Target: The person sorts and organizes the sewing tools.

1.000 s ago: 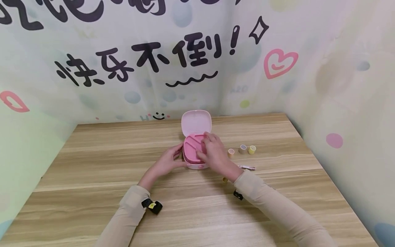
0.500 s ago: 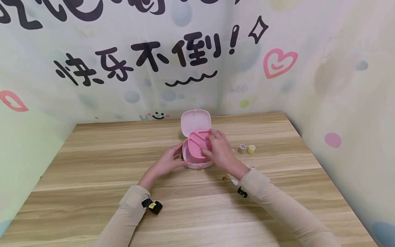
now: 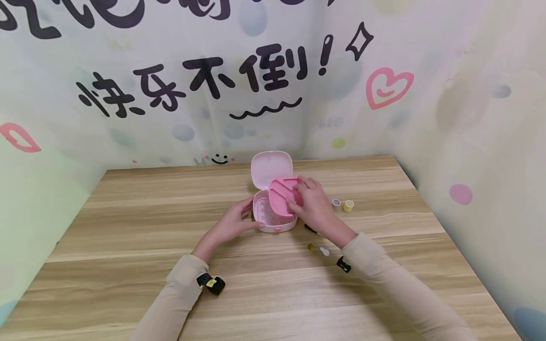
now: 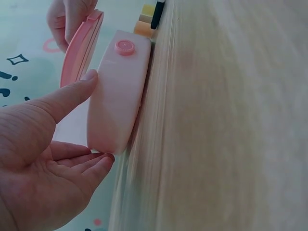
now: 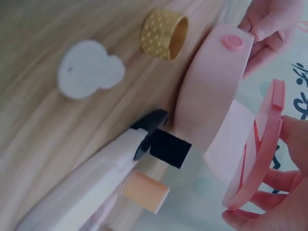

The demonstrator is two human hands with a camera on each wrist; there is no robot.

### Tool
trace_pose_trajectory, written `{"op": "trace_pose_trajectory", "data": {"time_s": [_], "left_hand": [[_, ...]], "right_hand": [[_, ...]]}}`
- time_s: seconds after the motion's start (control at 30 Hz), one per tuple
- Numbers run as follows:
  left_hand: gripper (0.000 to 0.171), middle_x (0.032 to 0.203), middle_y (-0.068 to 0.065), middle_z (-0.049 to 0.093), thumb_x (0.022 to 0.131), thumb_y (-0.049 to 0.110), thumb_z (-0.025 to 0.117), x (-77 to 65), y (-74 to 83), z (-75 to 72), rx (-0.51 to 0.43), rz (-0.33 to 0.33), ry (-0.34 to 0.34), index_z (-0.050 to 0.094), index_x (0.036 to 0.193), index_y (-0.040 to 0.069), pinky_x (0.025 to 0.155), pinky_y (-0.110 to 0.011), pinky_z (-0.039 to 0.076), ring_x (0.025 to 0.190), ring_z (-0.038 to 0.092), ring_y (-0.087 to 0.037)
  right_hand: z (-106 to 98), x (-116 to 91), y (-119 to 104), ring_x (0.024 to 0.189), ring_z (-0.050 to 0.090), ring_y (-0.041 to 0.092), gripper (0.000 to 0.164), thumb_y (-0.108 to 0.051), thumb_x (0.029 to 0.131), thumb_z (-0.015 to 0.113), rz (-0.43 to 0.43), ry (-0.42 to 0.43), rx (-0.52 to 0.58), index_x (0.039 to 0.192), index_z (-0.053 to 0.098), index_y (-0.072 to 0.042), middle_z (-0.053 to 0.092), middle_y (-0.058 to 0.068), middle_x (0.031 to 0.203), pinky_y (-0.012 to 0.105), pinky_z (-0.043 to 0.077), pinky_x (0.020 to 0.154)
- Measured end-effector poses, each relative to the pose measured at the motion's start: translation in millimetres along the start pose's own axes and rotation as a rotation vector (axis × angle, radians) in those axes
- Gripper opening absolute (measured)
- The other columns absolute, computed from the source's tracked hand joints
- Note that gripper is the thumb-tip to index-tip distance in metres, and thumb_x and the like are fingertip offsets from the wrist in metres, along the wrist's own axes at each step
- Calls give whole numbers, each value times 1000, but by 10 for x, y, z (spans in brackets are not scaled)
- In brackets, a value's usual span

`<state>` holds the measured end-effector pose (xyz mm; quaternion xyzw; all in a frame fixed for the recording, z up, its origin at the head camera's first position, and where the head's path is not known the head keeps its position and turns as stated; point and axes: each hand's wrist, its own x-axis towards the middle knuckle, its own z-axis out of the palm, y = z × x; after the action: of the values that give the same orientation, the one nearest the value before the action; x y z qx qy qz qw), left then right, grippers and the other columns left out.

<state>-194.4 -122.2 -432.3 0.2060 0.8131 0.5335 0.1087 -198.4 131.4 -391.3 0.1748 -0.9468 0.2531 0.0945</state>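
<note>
A pink sewing box [image 3: 262, 215] stands on the table, its lid [image 3: 271, 166] raised at the back. My left hand [image 3: 232, 221] holds the box by its left side, thumb at the front rim and fingers around the far end. My right hand [image 3: 317, 206] pinches a pink divided tray [image 3: 279, 199] by its right edge. The tray [image 5: 255, 161] is lifted out and tilted, overlapping the right part of the box in the head view. Under it shows the dotted inside of the box. In the right wrist view, fingers lie behind the tray.
Right of the box lie a gold thimble [image 5: 153, 34], a flat white needle threader [image 5: 86, 70], a black thread spool [image 5: 170, 148] and an orange one [image 5: 146, 191]. A white tool with a black end [image 5: 79, 187] lies beside them. Farther right stands a yellow spool [image 3: 348, 206].
My right hand has lifted the divided tray out of the box and shifted it to the right, uncovering the box's inside. My left hand has stayed at the box's left side.
</note>
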Motion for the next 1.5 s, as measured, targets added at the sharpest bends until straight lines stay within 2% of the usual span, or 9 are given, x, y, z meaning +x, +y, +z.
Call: {"op": "trace_pose_trajectory", "data": {"time_s": [0.23,0.5,0.8,1.23,1.5], "left_hand": [[84,164,-35,33,93,2,78,5,-3,-8,13,-29,-5,29,158,-15,125,-50,36,152,37,-46],[82,162,-37,36,94,3,78,2,-2,-5,12,-26,0,30,157,-16,125,-52,36,151,37,-48],[83,163,-36,34,94,4,78,1,13,-13,22,-38,-5,29,158,-16,125,-53,36,151,38,-48],[84,161,-36,38,93,3,79,4,13,-6,18,-54,3,30,158,-15,125,-51,37,150,40,-47],[84,161,-35,39,93,3,79,6,2,-5,27,-64,6,30,158,-15,125,-51,37,150,40,-46]], "right_hand": [[-39,-32,64,142,47,51,42,-19,94,79,-15,20,21,122,69,10,55,32,150,59,44,121],[-105,-75,147,141,48,50,41,-18,94,79,-9,44,14,121,69,10,56,32,148,58,46,119],[-203,-80,233,142,47,50,41,-19,95,78,4,42,36,122,68,11,55,32,149,57,43,122],[-311,-92,393,138,50,53,38,-12,91,81,-17,70,21,118,69,13,56,35,145,60,42,121],[-396,-111,496,140,46,53,40,-11,94,78,45,57,40,122,67,15,53,36,149,62,39,122]]}}
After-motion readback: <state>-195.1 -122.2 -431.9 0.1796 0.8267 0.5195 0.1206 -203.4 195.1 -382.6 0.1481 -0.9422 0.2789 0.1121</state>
